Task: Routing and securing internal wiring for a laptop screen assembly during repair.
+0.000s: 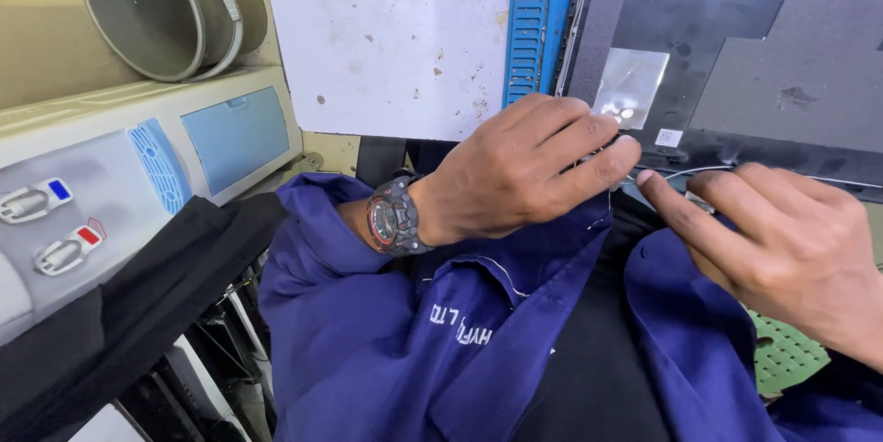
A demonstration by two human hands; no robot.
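Repair workshop: opened dark screen back panel (pixel 736 56), water dispenser (pixel 83 212) with taps, stained white board (pixel 395 37), metal pot (pixel 156 5).

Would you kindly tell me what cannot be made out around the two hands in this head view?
- What the left hand pinches: hidden behind its curled fingers.
- Small piece at the right hand: mostly covered by its fingers; too small to tell.
- Thin wire: its near end vanishes behind the hands.
- Dark panel: cut off by the top and right edges.
- Green mat: mostly under the right hand and blue jacket.
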